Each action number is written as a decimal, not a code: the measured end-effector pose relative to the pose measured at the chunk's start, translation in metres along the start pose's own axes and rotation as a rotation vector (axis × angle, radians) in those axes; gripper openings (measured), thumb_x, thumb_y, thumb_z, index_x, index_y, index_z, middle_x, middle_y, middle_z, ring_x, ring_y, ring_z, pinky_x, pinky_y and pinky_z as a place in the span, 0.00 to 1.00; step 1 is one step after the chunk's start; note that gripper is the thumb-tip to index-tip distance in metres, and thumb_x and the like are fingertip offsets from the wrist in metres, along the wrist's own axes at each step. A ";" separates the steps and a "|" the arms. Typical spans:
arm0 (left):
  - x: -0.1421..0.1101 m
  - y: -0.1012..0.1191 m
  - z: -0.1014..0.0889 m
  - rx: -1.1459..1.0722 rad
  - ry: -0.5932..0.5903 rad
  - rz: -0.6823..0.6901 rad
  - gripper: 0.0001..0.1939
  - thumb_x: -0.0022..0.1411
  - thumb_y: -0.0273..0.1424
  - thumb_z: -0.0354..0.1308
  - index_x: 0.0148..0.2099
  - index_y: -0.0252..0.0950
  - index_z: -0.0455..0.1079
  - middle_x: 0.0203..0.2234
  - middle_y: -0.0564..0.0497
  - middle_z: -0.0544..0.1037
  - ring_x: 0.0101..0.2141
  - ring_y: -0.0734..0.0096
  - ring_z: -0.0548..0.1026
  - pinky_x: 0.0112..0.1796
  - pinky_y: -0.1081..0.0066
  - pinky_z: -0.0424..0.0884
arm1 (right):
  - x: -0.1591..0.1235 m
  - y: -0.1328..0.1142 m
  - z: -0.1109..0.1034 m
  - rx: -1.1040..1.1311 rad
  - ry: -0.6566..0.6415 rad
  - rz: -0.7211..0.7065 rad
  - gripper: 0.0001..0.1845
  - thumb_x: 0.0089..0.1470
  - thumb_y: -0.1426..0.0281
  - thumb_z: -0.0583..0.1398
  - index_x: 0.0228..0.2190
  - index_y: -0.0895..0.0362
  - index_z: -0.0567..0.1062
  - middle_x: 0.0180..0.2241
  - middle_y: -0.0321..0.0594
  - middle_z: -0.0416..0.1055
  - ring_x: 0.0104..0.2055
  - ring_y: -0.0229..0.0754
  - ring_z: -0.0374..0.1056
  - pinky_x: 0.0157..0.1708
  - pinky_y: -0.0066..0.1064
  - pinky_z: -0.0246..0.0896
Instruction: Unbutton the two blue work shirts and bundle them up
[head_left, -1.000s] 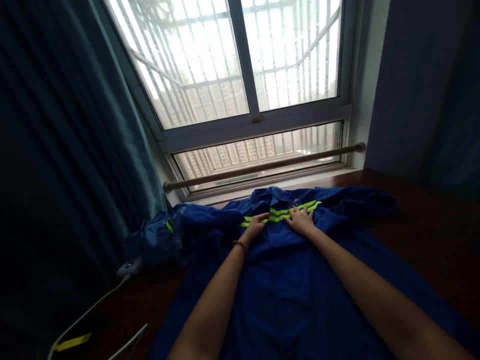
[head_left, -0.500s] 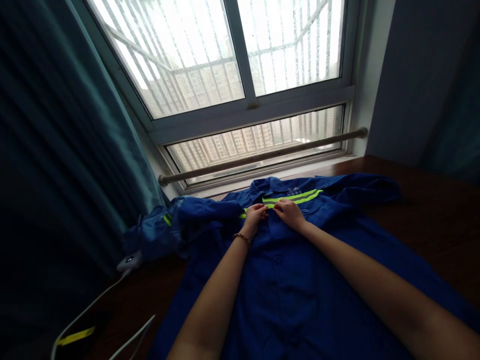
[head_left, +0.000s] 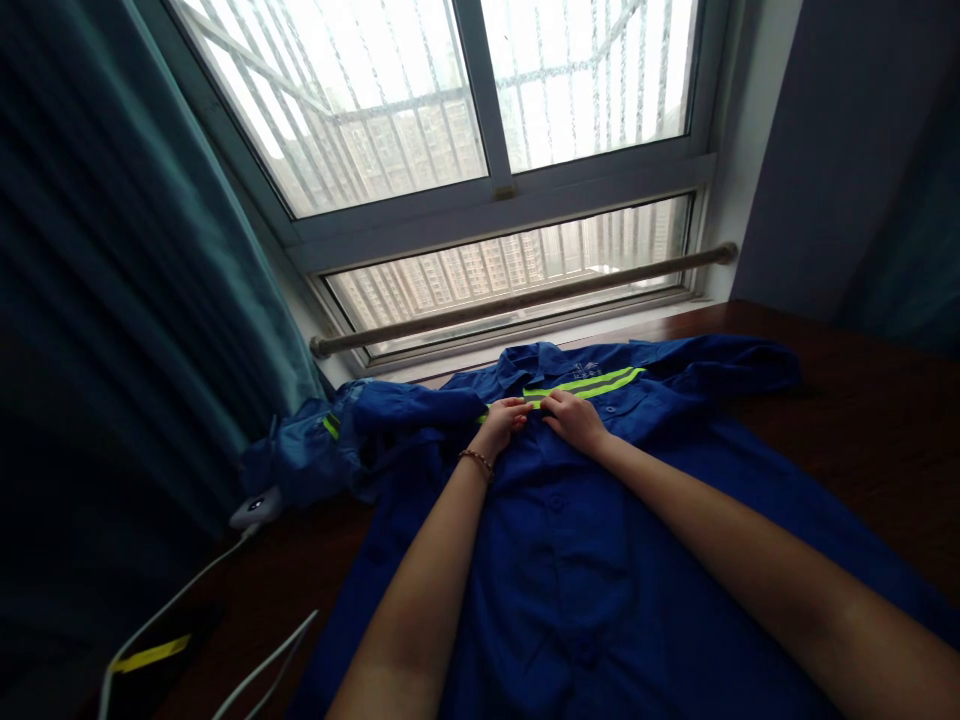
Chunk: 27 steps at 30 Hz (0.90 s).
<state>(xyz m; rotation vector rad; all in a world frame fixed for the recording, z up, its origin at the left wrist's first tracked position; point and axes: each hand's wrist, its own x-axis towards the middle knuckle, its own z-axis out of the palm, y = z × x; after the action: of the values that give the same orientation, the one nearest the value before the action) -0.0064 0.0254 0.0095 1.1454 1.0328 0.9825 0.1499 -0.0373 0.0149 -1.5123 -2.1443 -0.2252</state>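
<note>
A blue work jacket (head_left: 555,560) lies spread out front side up, its collar (head_left: 529,362) toward the window. Across its chest runs a yellow-green reflective stripe (head_left: 600,384) with a grey band. My left hand (head_left: 506,422), with a beaded bracelet (head_left: 478,462) at the wrist, pinches the front edge of the jacket at the stripe. Just right of it, my right hand (head_left: 574,420) also has its fingers closed on the front edge. The fingertips are close together, and whatever small part lies between them is hidden. Lower down the front, a button (head_left: 556,503) shows.
The jacket lies on a dark brown wooden table (head_left: 847,430). Bunched blue clothing (head_left: 307,455) is at the left, beside a small white device (head_left: 256,508) with a white cable (head_left: 176,597). A yellow strip (head_left: 154,654) lies lower left. Behind are a rail (head_left: 525,300) and a teal curtain (head_left: 172,250).
The view has tilted slightly, so the scene sits a little higher. Both hands stay at the jacket's front by the stripe, with the fingers shifted slightly.
</note>
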 end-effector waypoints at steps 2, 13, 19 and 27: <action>-0.001 -0.001 0.001 0.006 -0.009 0.017 0.16 0.39 0.25 0.68 0.31 0.30 0.66 0.20 0.53 0.69 0.17 0.82 0.67 0.19 0.80 0.61 | 0.000 -0.002 -0.001 -0.027 -0.031 0.030 0.09 0.54 0.68 0.55 0.37 0.55 0.70 0.37 0.41 0.68 0.39 0.42 0.64 0.33 0.27 0.55; 0.002 -0.003 0.001 0.054 -0.023 0.025 0.15 0.37 0.25 0.68 0.28 0.29 0.67 0.17 0.54 0.68 0.16 0.83 0.65 0.18 0.80 0.58 | 0.000 0.000 0.001 -0.014 -0.051 0.051 0.10 0.55 0.65 0.53 0.36 0.55 0.71 0.37 0.41 0.70 0.38 0.41 0.65 0.33 0.27 0.54; 0.000 -0.002 -0.001 0.051 -0.057 0.034 0.15 0.38 0.25 0.68 0.30 0.29 0.67 0.19 0.53 0.69 0.17 0.84 0.65 0.19 0.81 0.58 | -0.002 0.001 0.002 -0.014 0.006 0.015 0.13 0.58 0.64 0.48 0.36 0.53 0.71 0.36 0.38 0.69 0.37 0.39 0.64 0.31 0.27 0.51; -0.001 -0.006 0.001 0.062 -0.081 0.095 0.16 0.36 0.26 0.68 0.30 0.31 0.67 0.20 0.53 0.70 0.19 0.81 0.67 0.20 0.79 0.59 | 0.000 -0.001 0.002 -0.055 0.017 0.019 0.15 0.59 0.67 0.46 0.33 0.57 0.71 0.36 0.41 0.68 0.38 0.40 0.62 0.32 0.27 0.52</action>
<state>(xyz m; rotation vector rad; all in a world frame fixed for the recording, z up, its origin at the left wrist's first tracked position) -0.0049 0.0237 0.0042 1.2847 0.9563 0.9759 0.1487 -0.0370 0.0135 -1.5549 -2.1257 -0.2912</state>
